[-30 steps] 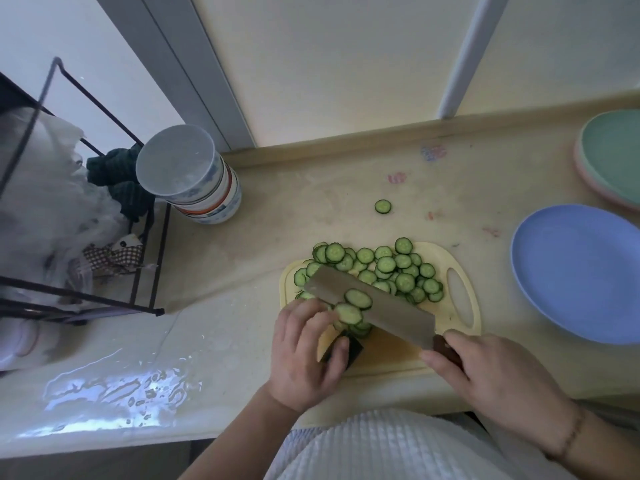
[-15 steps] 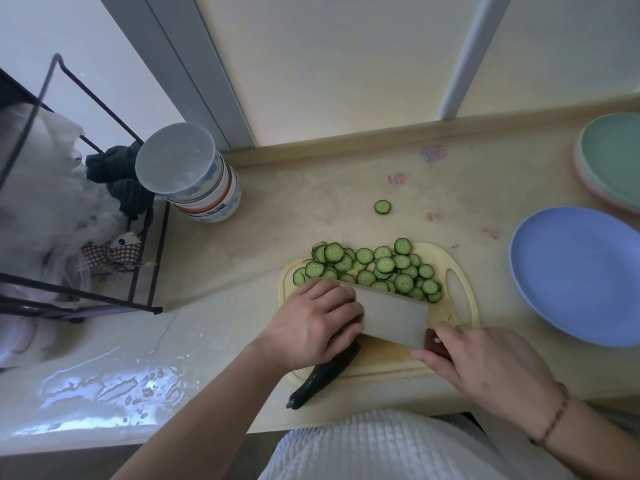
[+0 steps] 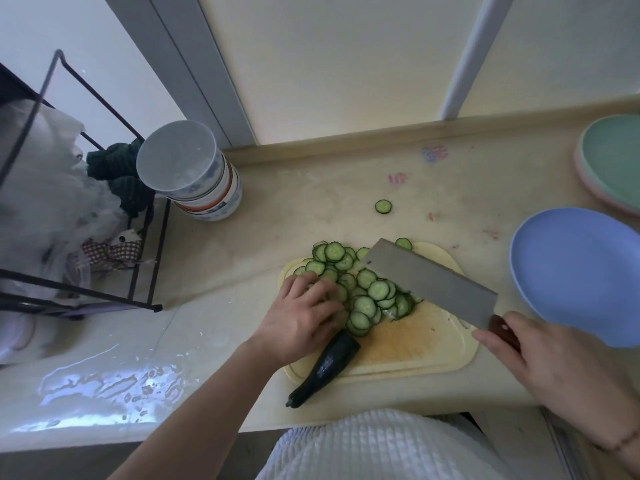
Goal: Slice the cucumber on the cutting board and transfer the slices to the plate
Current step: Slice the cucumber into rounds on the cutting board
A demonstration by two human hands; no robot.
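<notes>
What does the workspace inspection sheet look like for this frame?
Surface: pale counter, wet patch at left.
Job's things: cutting board holds cucumber slices; uncut cucumber end overhangs the board; one stray slice on counter; blue plate bare.
Clutter: lidded tub, green plate, wire rack.
Hands: left hand rests on slices; right hand grips the cleaver.
Cables: nothing seen.
Surroundings: window frame behind.

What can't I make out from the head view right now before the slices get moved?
- Slices under the left hand: its fingers hide them.
- Slices behind the knife: the blade covers that part of the pile.
- Knife handle: mostly wrapped by the right hand.
- Green plate: cut off by the right edge.
- Blue plate: partly cut off too.
</notes>
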